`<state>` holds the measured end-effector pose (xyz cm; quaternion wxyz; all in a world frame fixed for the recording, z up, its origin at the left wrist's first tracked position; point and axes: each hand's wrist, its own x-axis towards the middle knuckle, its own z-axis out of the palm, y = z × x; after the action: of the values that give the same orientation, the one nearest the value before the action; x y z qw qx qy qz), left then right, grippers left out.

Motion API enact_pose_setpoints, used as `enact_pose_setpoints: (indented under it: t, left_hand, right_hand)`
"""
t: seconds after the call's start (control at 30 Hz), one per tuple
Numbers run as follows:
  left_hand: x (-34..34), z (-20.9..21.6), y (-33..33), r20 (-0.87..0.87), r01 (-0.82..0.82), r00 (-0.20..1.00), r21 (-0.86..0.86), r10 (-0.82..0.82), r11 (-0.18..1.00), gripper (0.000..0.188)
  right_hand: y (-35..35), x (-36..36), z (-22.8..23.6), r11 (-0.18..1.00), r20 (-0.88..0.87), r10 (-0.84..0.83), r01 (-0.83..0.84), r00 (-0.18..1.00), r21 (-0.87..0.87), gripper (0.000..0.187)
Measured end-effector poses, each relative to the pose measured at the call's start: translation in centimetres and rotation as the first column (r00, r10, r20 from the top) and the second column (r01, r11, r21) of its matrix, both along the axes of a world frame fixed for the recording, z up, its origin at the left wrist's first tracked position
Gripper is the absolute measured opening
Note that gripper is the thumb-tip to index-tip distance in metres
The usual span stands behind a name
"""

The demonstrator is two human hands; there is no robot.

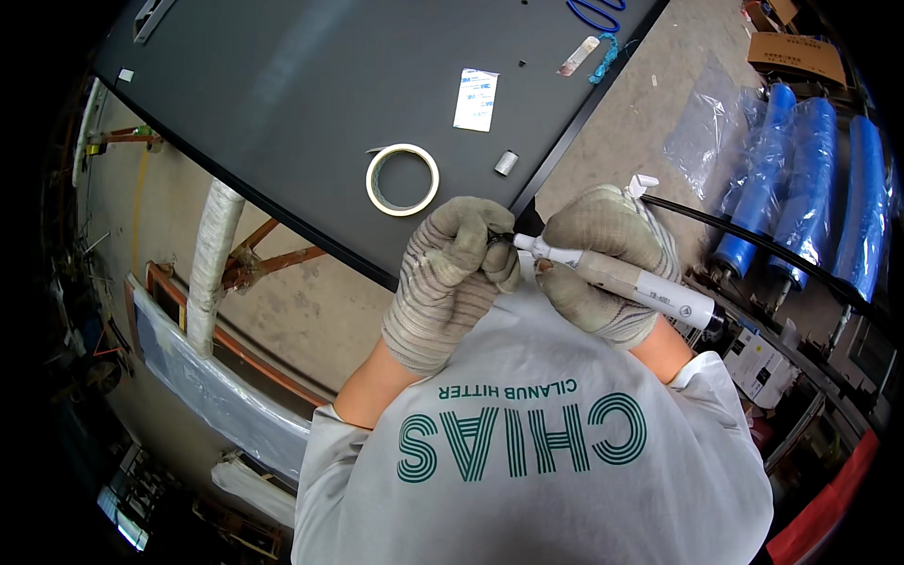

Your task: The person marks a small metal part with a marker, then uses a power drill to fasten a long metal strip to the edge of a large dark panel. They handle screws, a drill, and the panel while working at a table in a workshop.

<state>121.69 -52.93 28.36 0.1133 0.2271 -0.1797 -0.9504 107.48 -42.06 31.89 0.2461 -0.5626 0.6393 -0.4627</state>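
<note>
My left hand (pixel 452 273), in a grey knit work glove, is closed just off the table corner. Its fingertips pinch a small dark piece (pixel 497 237), mostly hidden by the glove. My right hand (pixel 607 259), gloved too, grips a thick white pen-shaped tool (pixel 670 299) with a black rear end. The tool's narrow tip (pixel 521 241) points left and meets, or nearly meets, the dark piece. Beyond my hands, a roll of cream masking tape (pixel 373 185) and a short silvery cylinder (pixel 507 163) rest on the dark table (pixel 282 122).
Farther back lie a white printed packet (pixel 476 99), blue-handled scissors (pixel 595 14) and a blue cord bundle (pixel 604 58). A black strip (pixel 744 233) with a white end piece runs rightward past my right hand. Blue plastic-wrapped rolls (pixel 799 188) stand right; wrapped frames (pixel 221 363) are left.
</note>
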Motion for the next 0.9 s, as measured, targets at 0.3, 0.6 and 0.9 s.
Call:
enact_pose_setpoints:
  t: [0.3,0.6,0.9]
  left_hand:
    - [-0.1,-0.2,0.0,-0.050,0.002,0.999,-0.003,-0.003,1.000,0.031]
    - [-0.1,0.1,0.1,-0.026,0.007,1.000,0.149,-0.004,0.989,0.035]
    - [-0.6,-1.0,0.4,-0.009,0.005,1.000,0.287,-0.002,0.958,0.039]
  right_hand:
    - [0.1,0.8,0.3,0.994,-0.116,-0.051,0.062,0.992,0.093,0.015]
    - [0.1,0.7,0.1,0.999,0.050,-0.053,0.053,0.997,0.004,0.019]
    - [-0.8,1.1,0.7,0.989,0.161,-0.150,0.144,0.976,0.044,0.018]
